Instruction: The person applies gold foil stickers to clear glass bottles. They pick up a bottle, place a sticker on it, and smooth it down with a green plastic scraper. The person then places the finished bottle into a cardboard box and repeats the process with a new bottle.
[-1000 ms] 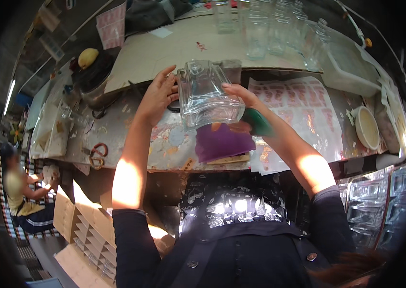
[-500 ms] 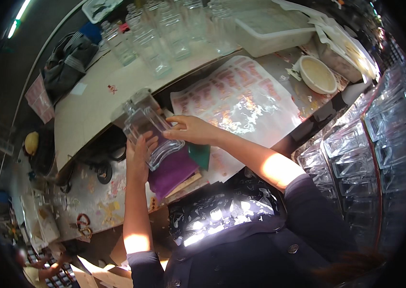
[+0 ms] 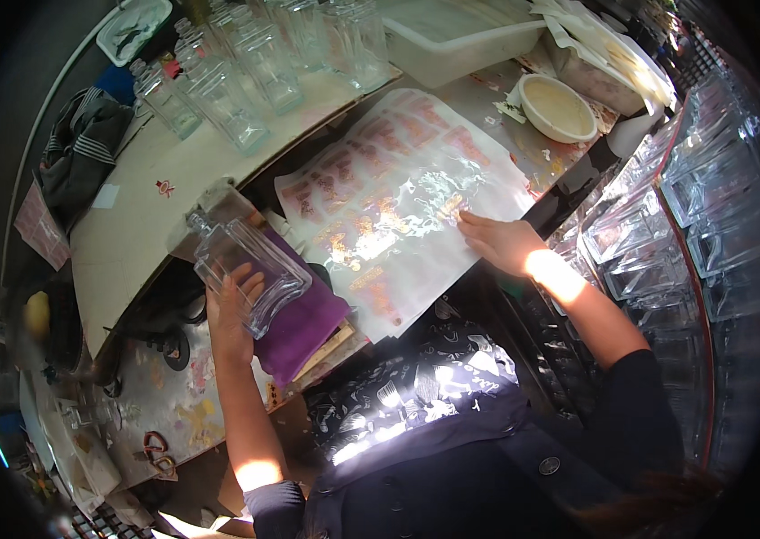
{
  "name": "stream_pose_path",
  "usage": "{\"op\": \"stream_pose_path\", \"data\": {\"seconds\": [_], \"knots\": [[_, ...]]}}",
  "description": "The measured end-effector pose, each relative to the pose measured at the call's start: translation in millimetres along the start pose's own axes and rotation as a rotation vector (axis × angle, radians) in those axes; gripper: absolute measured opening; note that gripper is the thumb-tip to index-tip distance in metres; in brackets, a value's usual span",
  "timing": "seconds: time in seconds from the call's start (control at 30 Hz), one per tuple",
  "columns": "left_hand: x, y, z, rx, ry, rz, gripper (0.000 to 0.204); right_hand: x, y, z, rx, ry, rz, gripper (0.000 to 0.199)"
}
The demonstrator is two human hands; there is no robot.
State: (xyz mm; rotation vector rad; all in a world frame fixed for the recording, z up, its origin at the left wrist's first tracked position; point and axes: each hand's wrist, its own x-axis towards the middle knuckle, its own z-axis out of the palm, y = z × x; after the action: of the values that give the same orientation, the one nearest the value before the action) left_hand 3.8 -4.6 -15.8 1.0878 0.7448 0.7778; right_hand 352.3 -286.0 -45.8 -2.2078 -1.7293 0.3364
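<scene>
The left hand (image 3: 234,310) holds a clear square glass bottle (image 3: 240,265), with its fingers wrapped around the bottom end. The bottle is tipped, with its neck pointing up and away from the person. It is see-through, so its edges are hard to make out against the things behind it. Just under the bottle lies a purple cloth (image 3: 308,323), and the bottle hides part of it.

Right beside the bottle is a shiny sheet of labels (image 3: 398,198) with red and gold shapes. Sun glare washes out the middle of the sheet, so the shapes there cannot be made out. The right hand (image 3: 501,242) lies on the sheet's far edge from the bottle. Its fingers are stretched out flat and spread, pressing on the sheet and not closed on anything.

Past the sheet, farther from the bottle, sits a round cream bowl (image 3: 560,106). Above the bottle, on a pale board, stand many empty glass bottles (image 3: 245,81); the top ones are cut off by the picture's edge. Far across the sheet, stacked clear glass pieces (image 3: 667,225) blur into each other.
</scene>
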Motion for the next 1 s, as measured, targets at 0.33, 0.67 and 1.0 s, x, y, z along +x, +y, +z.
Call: {"op": "stream_pose_path", "data": {"seconds": [0.33,0.67,1.0], "knots": [[4.4,-4.5,-7.6,0.021,-0.016,-0.001,0.064,-25.6,-38.5,35.0,1.417,0.424,1.107,0.024],[8.7,-0.5,-5.6,-0.013,0.004,-0.029,0.053,19.5,-70.6,-44.2,0.476,0.397,0.191,0.007],[3.8,5.2,-17.0,-0.101,0.082,-0.094,0.055,168.4,-235.4,-89.4,0.657,-0.704,-0.58,0.015]]}}
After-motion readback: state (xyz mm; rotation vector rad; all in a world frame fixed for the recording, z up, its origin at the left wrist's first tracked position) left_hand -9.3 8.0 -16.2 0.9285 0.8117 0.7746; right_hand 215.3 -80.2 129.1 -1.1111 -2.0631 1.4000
